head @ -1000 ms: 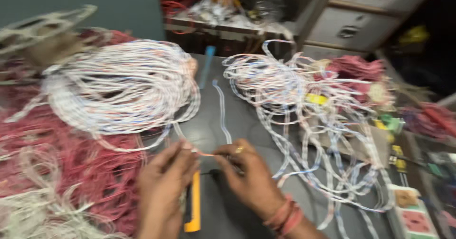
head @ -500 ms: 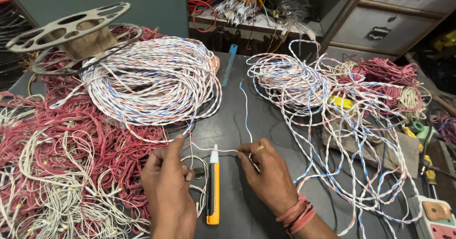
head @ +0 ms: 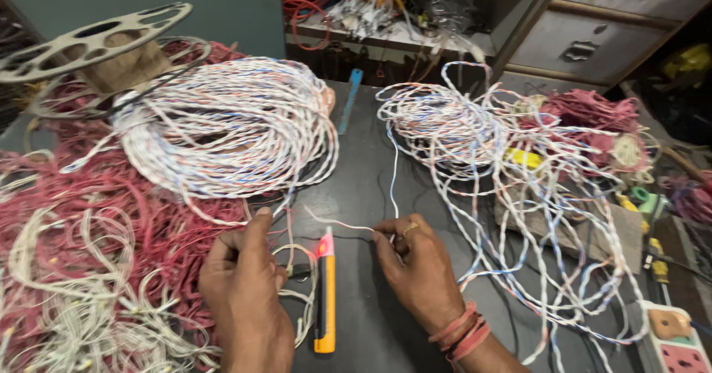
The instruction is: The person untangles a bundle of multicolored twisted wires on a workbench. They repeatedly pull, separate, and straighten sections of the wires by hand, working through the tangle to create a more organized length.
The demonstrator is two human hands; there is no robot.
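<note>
White thin wire (head: 343,225) stretches between the left hand (head: 245,284) and right hand (head: 415,269), both pinching it, near the tabletop's (head: 371,187) front edge.

A clear, crumpled plastic bag (head: 449,2) sits on the shelf at upper centre; no labels, signs or screens.

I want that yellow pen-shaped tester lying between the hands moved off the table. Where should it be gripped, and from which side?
Grip the yellow pen-shaped tester around its long yellow barrel, coming from above with fingers on its left and right flanks. It lies flat on the dark table, lengthwise away from the person; thin white wire loops crowd its left side.
</note>
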